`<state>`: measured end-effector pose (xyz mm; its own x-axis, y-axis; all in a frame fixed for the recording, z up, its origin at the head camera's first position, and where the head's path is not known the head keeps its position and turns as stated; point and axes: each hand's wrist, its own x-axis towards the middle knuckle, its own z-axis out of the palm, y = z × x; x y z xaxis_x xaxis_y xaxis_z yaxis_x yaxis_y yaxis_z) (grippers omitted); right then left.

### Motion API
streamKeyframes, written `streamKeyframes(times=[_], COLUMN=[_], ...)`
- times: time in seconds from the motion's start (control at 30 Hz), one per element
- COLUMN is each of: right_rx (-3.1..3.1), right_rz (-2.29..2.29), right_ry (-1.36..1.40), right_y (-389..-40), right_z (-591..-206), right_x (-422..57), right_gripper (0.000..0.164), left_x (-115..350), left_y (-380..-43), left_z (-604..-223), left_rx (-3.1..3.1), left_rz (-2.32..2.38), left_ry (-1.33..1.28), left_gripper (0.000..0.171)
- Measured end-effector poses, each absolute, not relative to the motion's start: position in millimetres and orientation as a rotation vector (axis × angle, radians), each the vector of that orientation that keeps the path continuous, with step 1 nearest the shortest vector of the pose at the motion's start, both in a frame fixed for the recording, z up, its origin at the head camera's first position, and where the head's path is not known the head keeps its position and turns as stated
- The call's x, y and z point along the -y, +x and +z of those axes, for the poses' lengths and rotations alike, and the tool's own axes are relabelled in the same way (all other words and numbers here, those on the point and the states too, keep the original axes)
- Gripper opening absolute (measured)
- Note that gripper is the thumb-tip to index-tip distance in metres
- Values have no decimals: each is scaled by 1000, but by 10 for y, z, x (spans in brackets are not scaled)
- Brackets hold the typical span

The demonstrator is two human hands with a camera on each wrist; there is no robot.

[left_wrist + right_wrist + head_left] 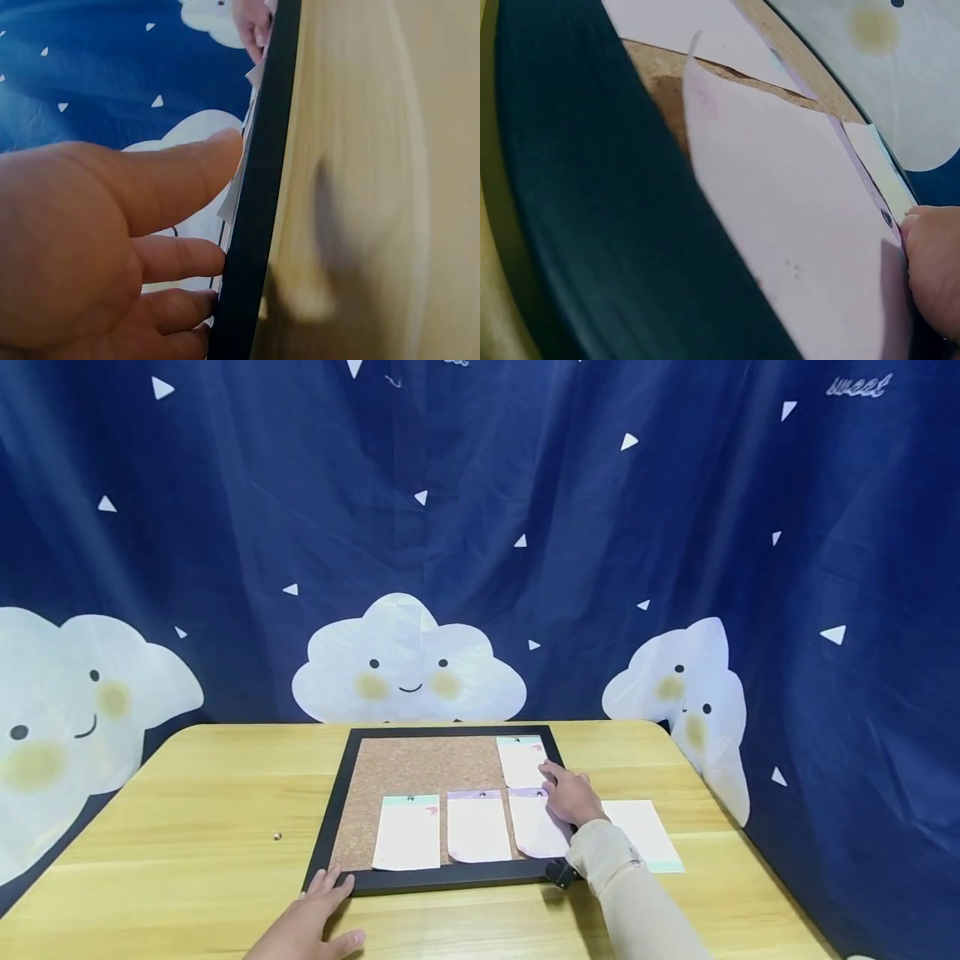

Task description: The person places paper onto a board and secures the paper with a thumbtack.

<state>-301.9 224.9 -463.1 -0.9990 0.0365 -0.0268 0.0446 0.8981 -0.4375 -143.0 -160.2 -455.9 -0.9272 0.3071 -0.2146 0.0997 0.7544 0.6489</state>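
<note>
A cork board (427, 760) with a black frame lies on the table. Pinned to it are a green-topped note sheet (521, 764) at the upper right, and below, another green-topped sheet (408, 835) and two purple-topped sheets (478, 828) (536, 827). My right hand (573, 797) reaches over the board's right side, its fingertips touching the right edge of the upper sheet. In the right wrist view only part of that hand (934, 270) shows. My left hand (311, 914), thumb spread from the fingers, rests against the frame's lower left corner.
A loose white sheet (645, 835) with a green band lies right of the board, partly behind the right sleeve. One small shiny pin (277, 837) sits on the table to the left. A blue curtain (450, 527) with clouds hangs behind the table.
</note>
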Motion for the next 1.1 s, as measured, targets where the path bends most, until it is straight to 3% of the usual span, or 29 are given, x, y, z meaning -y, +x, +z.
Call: streamKeyframes(times=[0.37, 0.77, 1.1], right_rx=[-3090, -3173, -3243], right_rz=[-615, -704, -857], right_ry=[43, -88, 8], right_y=[-2983, -2868, -2750], right_z=[-4626, -4643, -4450], right_x=[-2256, -2285, -2482], right_gripper=[40, 20, 30], left_x=[1452, 1430, 1453], left_y=[-1421, -1437, -1453], left_z=[-4577, -4632, -4615], left_rx=[-2670, -2658, -2684], left_rz=[857, 829, 835], left_ry=[222, 195, 195], left_gripper=[78, 79, 82])
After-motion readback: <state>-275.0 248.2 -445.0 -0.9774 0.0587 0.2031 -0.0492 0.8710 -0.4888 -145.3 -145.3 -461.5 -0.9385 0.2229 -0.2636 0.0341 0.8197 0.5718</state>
